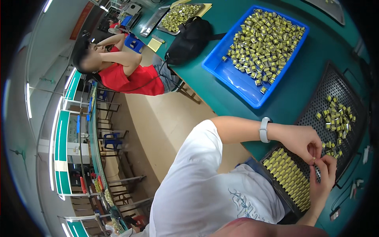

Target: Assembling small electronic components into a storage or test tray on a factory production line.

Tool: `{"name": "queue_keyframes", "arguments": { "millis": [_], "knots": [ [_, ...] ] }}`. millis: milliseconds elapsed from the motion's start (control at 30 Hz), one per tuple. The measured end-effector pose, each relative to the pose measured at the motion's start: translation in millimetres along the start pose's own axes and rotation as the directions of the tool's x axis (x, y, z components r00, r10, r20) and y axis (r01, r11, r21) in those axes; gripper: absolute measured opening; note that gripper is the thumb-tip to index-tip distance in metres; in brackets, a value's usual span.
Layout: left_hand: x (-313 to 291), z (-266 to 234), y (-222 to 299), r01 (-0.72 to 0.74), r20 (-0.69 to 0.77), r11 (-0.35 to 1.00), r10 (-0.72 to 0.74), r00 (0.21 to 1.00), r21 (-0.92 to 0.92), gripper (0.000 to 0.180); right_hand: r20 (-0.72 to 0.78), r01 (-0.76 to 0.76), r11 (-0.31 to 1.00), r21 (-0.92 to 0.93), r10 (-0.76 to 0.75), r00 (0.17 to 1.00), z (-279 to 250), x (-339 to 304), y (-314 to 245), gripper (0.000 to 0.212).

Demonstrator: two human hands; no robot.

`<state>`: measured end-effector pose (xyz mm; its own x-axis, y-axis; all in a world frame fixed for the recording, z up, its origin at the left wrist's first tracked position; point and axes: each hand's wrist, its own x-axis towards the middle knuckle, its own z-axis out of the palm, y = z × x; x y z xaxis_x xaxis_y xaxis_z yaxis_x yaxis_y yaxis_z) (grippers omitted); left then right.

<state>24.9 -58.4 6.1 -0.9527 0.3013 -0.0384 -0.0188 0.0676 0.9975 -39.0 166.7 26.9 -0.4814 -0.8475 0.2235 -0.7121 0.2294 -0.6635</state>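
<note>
My left hand (303,143), with a grey-banded watch at the wrist, is closed in a pinch. Its fingertips meet those of my right hand (324,177), also pinched, over a black perforated tray (335,85). Something tiny and pale seems to sit between the fingertips, too small to name. Loose yellow block-shaped components (335,118) with shiny metallic sides lie in a heap on that tray, beside both hands. Close to my body, a dark tray (291,208) holds similar yellow components (286,175) in tight, even rows. My right hand is just beside these rows.
A blue plastic bin (237,81) full of loose yellow components stands on the green table (221,94). Beyond it are a black bag (191,41) and another tray of components (177,17). A person in red (130,79) sits at the table. Small corded items (335,214) lie near the perforated tray.
</note>
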Motion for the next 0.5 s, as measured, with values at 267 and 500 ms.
{"name": "queue_keyframes", "arguments": {
  "millis": [267,500],
  "knots": [
    [-0.7,4.8,3.1,-0.013,-0.005,1.000,0.013,1.000,0.003,0.022,-0.026,0.105,0.992,-0.067,-0.107,0.994,-4.5,4.2,-4.2,0.035],
    [1.0,6.8,-0.9,0.009,0.027,0.996,-0.007,1.000,-0.093,0.021,-0.099,0.128,0.990,-0.054,-0.133,0.986,-3.1,0.3,-3.3,0.029]
  ]
}}
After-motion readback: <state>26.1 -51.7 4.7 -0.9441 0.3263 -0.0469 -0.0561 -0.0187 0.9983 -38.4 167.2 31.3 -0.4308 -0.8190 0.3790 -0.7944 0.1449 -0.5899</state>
